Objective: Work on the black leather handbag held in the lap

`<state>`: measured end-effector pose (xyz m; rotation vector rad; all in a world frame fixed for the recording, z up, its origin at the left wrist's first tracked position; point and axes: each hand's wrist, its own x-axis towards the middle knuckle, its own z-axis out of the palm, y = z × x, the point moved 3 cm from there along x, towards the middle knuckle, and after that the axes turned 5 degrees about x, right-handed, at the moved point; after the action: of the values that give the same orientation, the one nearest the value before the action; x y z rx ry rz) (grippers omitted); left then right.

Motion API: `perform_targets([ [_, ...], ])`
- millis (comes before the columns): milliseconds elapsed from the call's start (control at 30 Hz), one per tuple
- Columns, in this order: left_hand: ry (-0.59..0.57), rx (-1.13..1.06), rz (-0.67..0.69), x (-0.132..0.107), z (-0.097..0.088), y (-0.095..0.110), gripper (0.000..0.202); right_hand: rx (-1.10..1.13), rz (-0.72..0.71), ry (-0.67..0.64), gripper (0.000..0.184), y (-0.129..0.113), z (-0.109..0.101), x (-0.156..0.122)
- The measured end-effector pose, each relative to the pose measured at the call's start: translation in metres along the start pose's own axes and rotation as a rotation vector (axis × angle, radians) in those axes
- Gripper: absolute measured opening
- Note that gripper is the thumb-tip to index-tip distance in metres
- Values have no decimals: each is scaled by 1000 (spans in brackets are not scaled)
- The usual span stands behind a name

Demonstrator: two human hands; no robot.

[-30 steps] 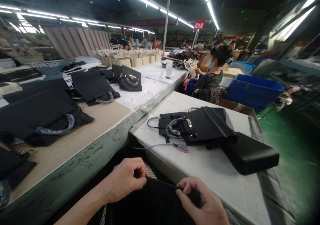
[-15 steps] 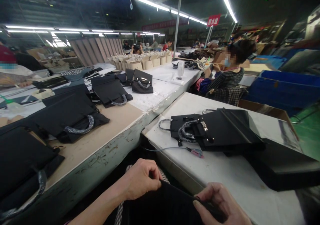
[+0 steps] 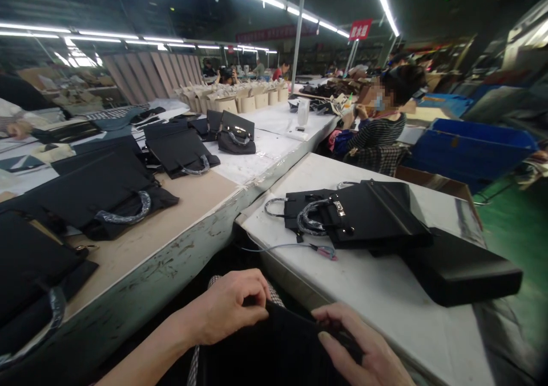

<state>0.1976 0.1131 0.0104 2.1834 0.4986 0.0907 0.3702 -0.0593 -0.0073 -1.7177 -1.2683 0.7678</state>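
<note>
A black bag piece lies in my lap at the bottom of the view. My left hand pinches its upper edge on the left side. On the right side, my right hand grips the same edge. Just beyond them, on the white table, lies a black handbag with wrapped handles, and a black box-like piece sits to its right.
A long worktable on the left carries several black handbags with wrapped handles. A thin cable with a pink tip lies on the white table. A seated co-worker works farther back. Blue bins stand at the right.
Both hands keep their grip on the black piece and shift only slightly. The view swung left and then partly back, so everything drifted sideways in frame.
</note>
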Motion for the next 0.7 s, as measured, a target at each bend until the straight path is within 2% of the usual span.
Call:
perform_targets([
  [67, -28, 77, 35, -6, -1, 8, 16, 28, 14, -133, 19, -2, -2, -1],
  [167, -57, 151, 105, -18, -2, 23, 18, 46, 68, -220, 26, -3, -5, -3],
  [333, -346, -2, 154, -40, 13, 32, 17, 17, 232, -360, 23, -4, -3, -6],
  [533, -454, -32, 256, -42, 19, 34, 22, 58, 304, -269, 35, 0, 2, -8],
  [700, -507, 104, 279, -33, 14, 49, 26, 43, 360, -330, 42, -6, 1, -5],
])
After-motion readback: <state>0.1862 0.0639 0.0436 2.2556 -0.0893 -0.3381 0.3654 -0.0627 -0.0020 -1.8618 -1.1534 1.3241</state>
